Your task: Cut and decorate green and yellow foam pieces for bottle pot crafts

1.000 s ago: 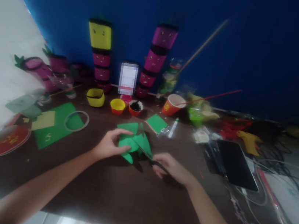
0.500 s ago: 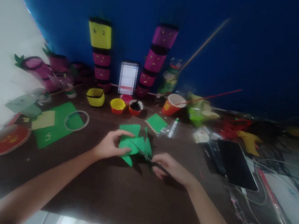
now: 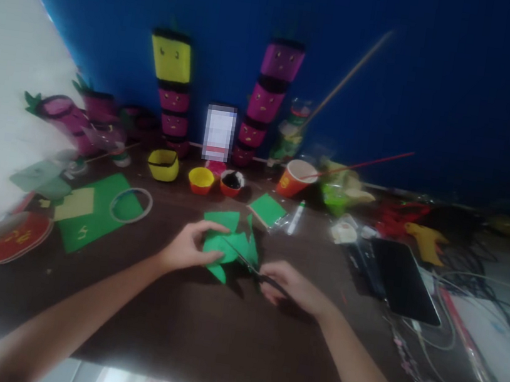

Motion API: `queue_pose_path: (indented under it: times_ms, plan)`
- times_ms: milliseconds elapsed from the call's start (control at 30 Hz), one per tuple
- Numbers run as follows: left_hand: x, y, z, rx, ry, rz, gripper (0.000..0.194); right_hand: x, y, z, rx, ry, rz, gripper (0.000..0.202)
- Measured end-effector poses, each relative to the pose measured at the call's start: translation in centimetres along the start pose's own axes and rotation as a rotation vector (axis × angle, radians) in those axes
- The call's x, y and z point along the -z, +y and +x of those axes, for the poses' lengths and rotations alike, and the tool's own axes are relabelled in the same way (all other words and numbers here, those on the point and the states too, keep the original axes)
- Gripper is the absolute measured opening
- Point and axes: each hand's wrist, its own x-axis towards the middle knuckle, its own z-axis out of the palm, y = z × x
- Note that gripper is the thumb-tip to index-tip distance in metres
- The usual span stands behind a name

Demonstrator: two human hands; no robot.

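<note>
A piece of green craft paper [image 3: 225,220], with curved and pointed cut edges, is held above the middle of the dark table. My left hand [image 3: 190,246] pinches it from the left, thumb and fingers closed on it. My right hand [image 3: 287,284] grips a pair of scissors [image 3: 271,280] by the dark handles, which the fingers partly hide. The scissor blades point up and left and lie across the paper between the two hands. Image blur hides the exact cut line.
Behind stand yellow and red paint cups [image 3: 200,180], a phone [image 3: 219,133], stacked purple containers [image 3: 266,101] and an orange paper cup [image 3: 296,178]. Green sheets [image 3: 73,232] with a tape roll [image 3: 131,205] lie left. A tablet [image 3: 406,280], cables and a yellow glue gun [image 3: 423,240] lie right.
Hardly anything differs. The cut flap at the paper's right side sits slightly differently against the scissors; both hands stay in the same place.
</note>
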Motion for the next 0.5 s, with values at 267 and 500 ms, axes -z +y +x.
queue_pose_path:
  times_ms: [267, 500]
  plan:
    - [-0.07, -0.11, 0.01, 0.018, -0.004, -0.018, 0.047, -0.06, 0.06, -0.04, 0.004, 0.001, 0.029, 0.043]
    - [-0.05, -0.06, -0.01, 0.015, -0.013, -0.025, 0.047, -0.02, -0.22, -0.03, 0.009, -0.018, -0.029, 0.042]
